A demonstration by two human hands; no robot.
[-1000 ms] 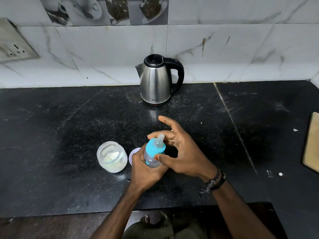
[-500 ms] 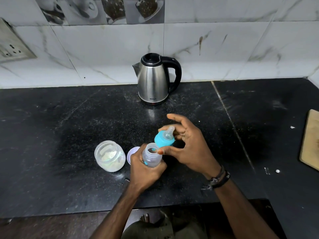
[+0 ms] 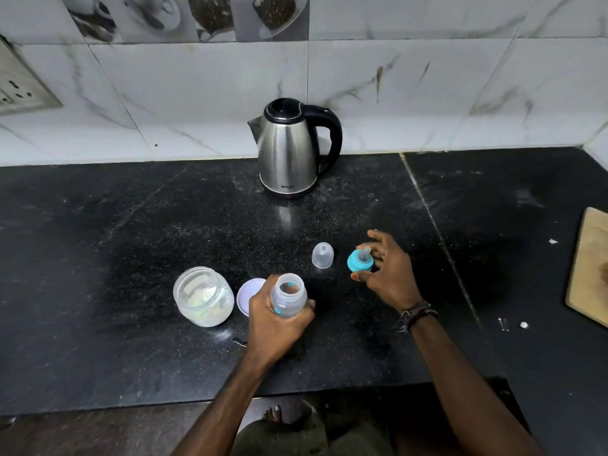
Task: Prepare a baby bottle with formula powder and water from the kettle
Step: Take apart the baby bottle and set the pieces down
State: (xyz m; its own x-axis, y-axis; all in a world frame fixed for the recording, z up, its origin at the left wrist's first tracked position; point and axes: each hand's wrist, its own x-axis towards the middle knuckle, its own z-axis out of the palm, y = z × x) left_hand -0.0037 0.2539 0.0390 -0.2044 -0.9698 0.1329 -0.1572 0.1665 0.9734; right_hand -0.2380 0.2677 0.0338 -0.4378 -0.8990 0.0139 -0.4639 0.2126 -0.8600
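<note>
My left hand (image 3: 276, 324) grips the clear baby bottle (image 3: 289, 295), which stands open-mouthed near the counter's front. To its right, my right hand (image 3: 386, 274) holds the blue teat collar (image 3: 360, 260) low over the black counter (image 3: 131, 241). The bottle's clear dome cap (image 3: 322, 255) stands alone between the two hands. An open glass jar of white formula powder (image 3: 203, 296) stands left of the bottle, with its pale lid (image 3: 246, 296) lying between them. The steel kettle (image 3: 289, 149) with a black handle stands at the back by the wall.
A wooden board (image 3: 590, 274) lies at the counter's right edge. A wall socket (image 3: 16, 87) is at the far left on the tiled wall. Small white crumbs (image 3: 523, 324) dot the counter at the right. The counter's front edge runs just below my forearms.
The blue teat collar came off the bottle, and my right hand has carried it to the right and down near the counter. The clear dome cap is now uncovered.
</note>
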